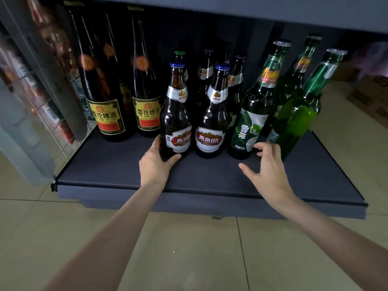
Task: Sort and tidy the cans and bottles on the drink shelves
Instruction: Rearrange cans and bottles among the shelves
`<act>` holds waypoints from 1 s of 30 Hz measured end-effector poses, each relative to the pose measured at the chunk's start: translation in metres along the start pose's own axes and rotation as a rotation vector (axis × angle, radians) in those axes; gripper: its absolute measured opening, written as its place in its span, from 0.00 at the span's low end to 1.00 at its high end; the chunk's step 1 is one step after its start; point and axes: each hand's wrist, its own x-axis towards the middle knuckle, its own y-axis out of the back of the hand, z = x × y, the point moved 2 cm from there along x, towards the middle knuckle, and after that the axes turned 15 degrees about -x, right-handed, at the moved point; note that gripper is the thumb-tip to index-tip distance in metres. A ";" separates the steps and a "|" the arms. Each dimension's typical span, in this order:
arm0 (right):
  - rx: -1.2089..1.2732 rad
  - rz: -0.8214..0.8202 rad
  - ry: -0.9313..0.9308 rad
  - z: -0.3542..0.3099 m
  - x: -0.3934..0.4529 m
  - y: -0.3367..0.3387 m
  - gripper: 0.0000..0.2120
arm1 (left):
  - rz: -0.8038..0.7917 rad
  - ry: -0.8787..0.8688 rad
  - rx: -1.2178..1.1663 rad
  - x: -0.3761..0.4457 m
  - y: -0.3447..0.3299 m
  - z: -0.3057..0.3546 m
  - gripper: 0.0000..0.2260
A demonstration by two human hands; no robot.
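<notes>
**Left hand on front brown bottle, right hand reaching for the green row**

Left hand (155, 164) grips the base of the left Yanjing U8 bottle (176, 114) — thumb curled across the front under the label, palm against its 9 o'clock side. Low grip reads as a slide or twist to face the label out, not a lift. Bottle stands upright on the dark shelf (109, 164), front row, roughly centre.

Right hand (266, 164) holds nothing — fingers spread and loosely bent, fingertips just beside the base of the Snow green-label bottle (249, 122). Contact: cannot tell. Probably the next one to be squared up.

Outward from there:
- Second U8 bottle (212, 114) at 3 o'clock of the gripped one, just beside it, label facing forward. More brown bottles behind both.
- Bright green bottle (302, 106) at 3 o'clock of the Snow bottle, with more green bottles behind it; their lean looks like lens distortion.
- Two tall dark bottles with yellow labels (106, 80) at 9–10 o'clock, set further back.

Obstacles: the tight gap between the two U8 bottles leaves little room to push right. The upper shelf (231, 9) sits low over the caps, so lifting out is cramped. Cardboard boxes (371, 97) on the floor at 2 o'clock, out of the way.
</notes>
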 end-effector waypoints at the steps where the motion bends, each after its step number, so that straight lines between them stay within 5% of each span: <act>1: 0.013 -0.012 -0.037 0.004 0.002 -0.002 0.27 | 0.010 -0.004 0.008 0.000 -0.001 0.000 0.33; 5: 0.130 -0.079 -0.193 0.005 0.024 -0.014 0.34 | 0.038 0.025 0.023 -0.002 -0.008 0.002 0.33; 14: 0.071 -0.082 -0.303 -0.008 0.037 -0.024 0.27 | 0.053 0.035 0.055 -0.024 -0.002 0.011 0.19; 20: 0.055 -0.097 -0.061 0.005 0.012 0.017 0.28 | -0.004 -0.463 0.217 -0.048 0.013 0.039 0.15; 26: -0.027 0.182 0.460 -0.008 -0.018 0.135 0.24 | 0.021 -0.941 0.213 -0.052 0.028 0.136 0.15; 30: 0.025 0.336 0.468 -0.013 0.004 0.197 0.22 | 0.091 -1.071 0.186 -0.045 0.031 0.214 0.16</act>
